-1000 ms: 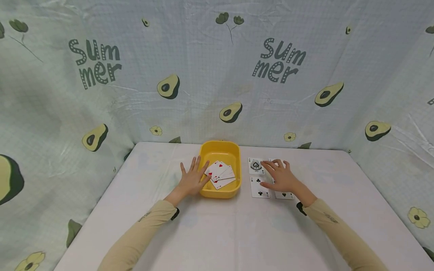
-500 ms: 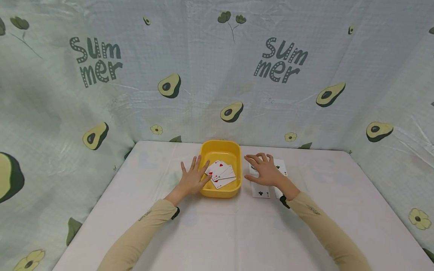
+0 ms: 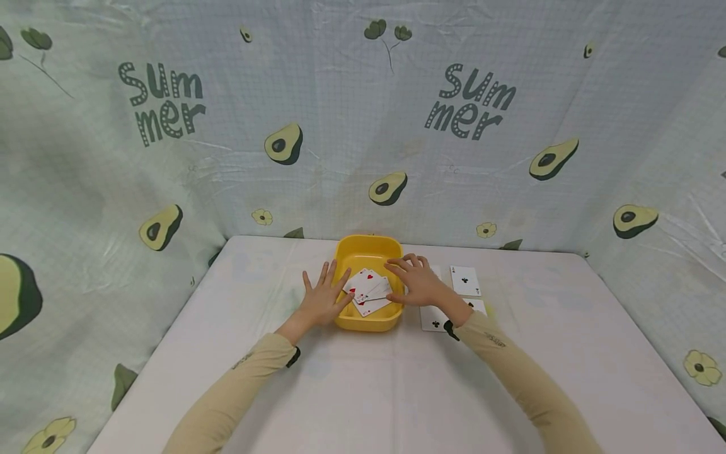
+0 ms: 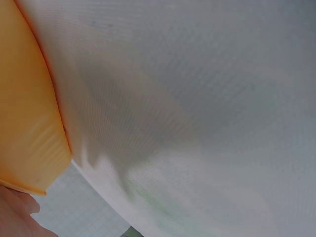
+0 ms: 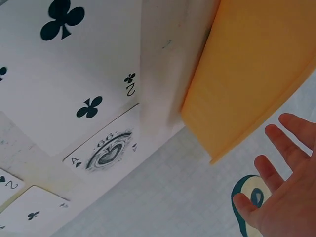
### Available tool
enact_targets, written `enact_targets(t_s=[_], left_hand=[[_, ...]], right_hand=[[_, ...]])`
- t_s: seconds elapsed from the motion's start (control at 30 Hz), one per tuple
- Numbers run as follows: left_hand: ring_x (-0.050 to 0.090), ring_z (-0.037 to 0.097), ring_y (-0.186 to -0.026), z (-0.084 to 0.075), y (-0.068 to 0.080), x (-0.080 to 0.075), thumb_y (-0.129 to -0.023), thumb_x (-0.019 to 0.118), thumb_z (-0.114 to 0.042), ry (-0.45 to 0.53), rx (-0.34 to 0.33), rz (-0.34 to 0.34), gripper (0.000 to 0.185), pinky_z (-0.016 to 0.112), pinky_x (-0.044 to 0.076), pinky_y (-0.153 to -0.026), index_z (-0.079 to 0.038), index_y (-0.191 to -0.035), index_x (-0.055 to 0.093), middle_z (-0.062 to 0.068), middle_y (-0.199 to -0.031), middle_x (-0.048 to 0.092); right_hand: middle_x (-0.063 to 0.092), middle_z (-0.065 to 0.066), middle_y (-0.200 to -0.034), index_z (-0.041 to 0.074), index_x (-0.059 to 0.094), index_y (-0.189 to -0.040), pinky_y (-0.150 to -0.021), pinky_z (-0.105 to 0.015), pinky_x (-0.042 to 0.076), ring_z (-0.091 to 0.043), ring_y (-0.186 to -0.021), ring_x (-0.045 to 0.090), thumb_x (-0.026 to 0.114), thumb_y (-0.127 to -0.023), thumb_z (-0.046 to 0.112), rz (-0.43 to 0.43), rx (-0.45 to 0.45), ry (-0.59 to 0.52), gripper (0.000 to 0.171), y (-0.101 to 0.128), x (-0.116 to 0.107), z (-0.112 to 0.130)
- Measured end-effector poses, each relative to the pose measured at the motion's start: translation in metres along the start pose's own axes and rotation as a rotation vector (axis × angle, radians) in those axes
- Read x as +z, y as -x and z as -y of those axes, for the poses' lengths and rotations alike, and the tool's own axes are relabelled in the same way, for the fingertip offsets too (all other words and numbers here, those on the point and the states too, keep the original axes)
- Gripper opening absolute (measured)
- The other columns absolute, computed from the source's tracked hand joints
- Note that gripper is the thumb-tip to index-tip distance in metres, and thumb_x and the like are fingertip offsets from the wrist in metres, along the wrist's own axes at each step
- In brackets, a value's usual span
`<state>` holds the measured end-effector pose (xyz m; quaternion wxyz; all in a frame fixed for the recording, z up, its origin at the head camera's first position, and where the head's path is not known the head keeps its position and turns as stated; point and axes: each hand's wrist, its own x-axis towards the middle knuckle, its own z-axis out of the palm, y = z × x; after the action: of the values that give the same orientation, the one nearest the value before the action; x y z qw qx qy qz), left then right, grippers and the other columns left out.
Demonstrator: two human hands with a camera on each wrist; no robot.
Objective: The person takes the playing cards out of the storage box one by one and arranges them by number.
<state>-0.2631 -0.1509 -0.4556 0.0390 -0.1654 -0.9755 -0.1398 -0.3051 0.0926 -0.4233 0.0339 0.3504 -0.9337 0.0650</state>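
Observation:
A yellow plastic bin (image 3: 367, 257) stands on the table between the hands. Several playing cards (image 3: 371, 288), some with hearts, lie loose inside it. My left hand (image 3: 320, 302) rests with spread fingers at the bin's left rim. Over the right rim reaches my right hand (image 3: 421, 287), its fingers parted and slightly bent, no card showing in it. Face up to the bin's right lie a two of clubs (image 5: 64, 64), an ace of spades (image 5: 111, 152), an ace of clubs (image 3: 465, 281) and a two of spades (image 3: 478, 306). In the head view, the right hand and forearm partly hide some of them.
A white cloth covers the table (image 3: 363, 391). Behind it and at both sides hangs a pale curtain (image 3: 340, 94) printed with avocados and lettering. The bin sits close to the table's back edge.
My right hand has moved left from above the four face-up cards to the bin's right rim, uncovering the ace of clubs. The left hand has stayed at the bin.

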Motion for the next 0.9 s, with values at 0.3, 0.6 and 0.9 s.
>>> enact_targets(t_s=[0.3,0.6,0.9], left_hand=[[0.006,0.038,-0.138,0.0,0.0,0.0,-0.093,0.037,-0.043,-0.007,-0.001,-0.005,0.058,0.071,-0.004,-0.096,-0.018,-0.143,0.021,0.019,-0.15,0.006],[0.005,0.039,-0.137,0.0,0.0,0.0,-0.093,0.037,-0.043,-0.009,0.005,-0.001,0.058,0.071,-0.004,-0.095,-0.018,-0.143,0.02,0.02,-0.149,0.006],[0.006,0.038,-0.138,0.0,0.0,0.0,-0.093,0.036,-0.043,-0.024,-0.004,0.002,0.058,0.071,-0.002,-0.096,-0.019,-0.143,0.02,0.02,-0.15,0.006]], right_hand=[[0.044,-0.005,-0.135,0.016,0.041,-0.134,-0.103,-0.055,0.018,-0.027,-0.119,0.032,0.051,-0.081,0.055,0.086,0.021,0.081,0.067,-0.02,0.015,0.012],[0.052,0.0,-0.126,0.022,0.045,-0.131,-0.099,-0.055,0.02,-0.023,-0.114,0.036,0.048,-0.081,0.057,0.13,0.033,0.194,0.061,-0.036,0.029,0.022],[0.052,0.002,-0.125,0.028,0.046,-0.13,-0.102,-0.06,0.016,-0.023,-0.117,0.035,0.046,-0.082,0.059,0.222,0.07,0.269,0.058,-0.044,0.035,0.027]])
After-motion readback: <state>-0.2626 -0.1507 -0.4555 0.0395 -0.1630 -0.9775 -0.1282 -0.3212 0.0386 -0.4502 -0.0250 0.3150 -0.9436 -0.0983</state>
